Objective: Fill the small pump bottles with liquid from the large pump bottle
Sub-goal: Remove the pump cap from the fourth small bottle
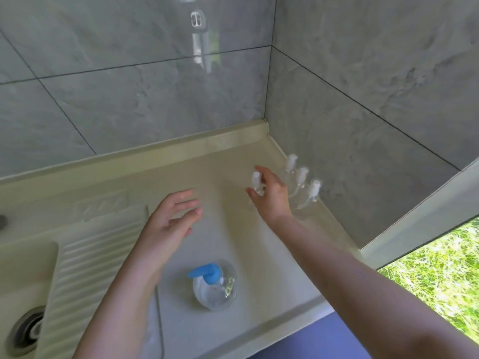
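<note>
Four small clear pump bottles with white pump heads sit in the right half of the frame. Three of them point(302, 177) stand in a little row along the grey tiled wall point(363, 130), at the right edge of the cream counter point(233, 161). The fourth small pump bottle point(256, 183) is just left of that row, and the right hand point(270, 194) has its thumb and fingers curled around it, though it's a bit blurry so I can't tell if the bottle is lifted or resting on the counter. The left hand point(172, 220) hovers over the middle of the counter, fingers spread and relaxed, holding nothing. The large pump bottle point(213, 286), clear with a blue pump head, stands at the lower centre of the frame, near the front edge of the counter, between the two forearms. A ribbed washboard slope point(85, 260) and the sink drain point(26, 330) are over at the lower left.
</note>
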{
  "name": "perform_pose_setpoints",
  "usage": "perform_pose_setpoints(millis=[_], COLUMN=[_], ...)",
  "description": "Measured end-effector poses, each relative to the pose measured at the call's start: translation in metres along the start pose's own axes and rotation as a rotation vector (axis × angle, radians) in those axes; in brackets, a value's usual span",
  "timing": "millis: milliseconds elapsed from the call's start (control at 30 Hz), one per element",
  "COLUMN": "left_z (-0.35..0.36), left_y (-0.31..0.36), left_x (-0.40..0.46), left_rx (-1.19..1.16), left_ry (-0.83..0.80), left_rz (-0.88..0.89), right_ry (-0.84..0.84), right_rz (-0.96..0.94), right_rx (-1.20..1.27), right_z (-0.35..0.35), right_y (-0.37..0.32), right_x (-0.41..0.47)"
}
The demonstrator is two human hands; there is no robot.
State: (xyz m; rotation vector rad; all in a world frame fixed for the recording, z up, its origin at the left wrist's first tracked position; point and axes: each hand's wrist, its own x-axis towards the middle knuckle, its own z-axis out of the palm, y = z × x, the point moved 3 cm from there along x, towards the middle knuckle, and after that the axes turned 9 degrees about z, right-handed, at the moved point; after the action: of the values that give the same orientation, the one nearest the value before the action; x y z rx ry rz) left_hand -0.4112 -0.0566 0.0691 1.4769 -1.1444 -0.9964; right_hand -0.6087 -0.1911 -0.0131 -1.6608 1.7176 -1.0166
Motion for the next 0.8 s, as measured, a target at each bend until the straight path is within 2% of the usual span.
perform_pose_setpoints(millis=[133, 300, 533, 667, 800], left_z=[-0.009, -0.011, -0.010, -0.011, -0.018], left_y=[-0.010, -0.011, 0.009, 0.018, 0.020], left_x=[-0.003, -0.011, -0.038, -0.061, -0.087], left_rx=[0.005, 0.020, 0.394, 0.355, 0.398], left_ry=[0.022, 0.038, 0.132, 0.168, 0.197], left_rz=[-0.025, -0.018, 0.260, 0.254, 0.272], right_ry=[0.060, 0.036, -0.350, -0.539, -0.590], right_rz=[0.038, 0.054, 0.126, 0.134, 0.140], right_rx=[0.037, 0.206, 0.546, 0.624, 0.645], right_z=[0.003, -0.012, -0.036, -0.046, -0.053], right_y=[-0.002, -0.038, -0.106, -0.131, -0.145], right_x=[0.001, -0.008, -0.052, -0.090, -0.123])
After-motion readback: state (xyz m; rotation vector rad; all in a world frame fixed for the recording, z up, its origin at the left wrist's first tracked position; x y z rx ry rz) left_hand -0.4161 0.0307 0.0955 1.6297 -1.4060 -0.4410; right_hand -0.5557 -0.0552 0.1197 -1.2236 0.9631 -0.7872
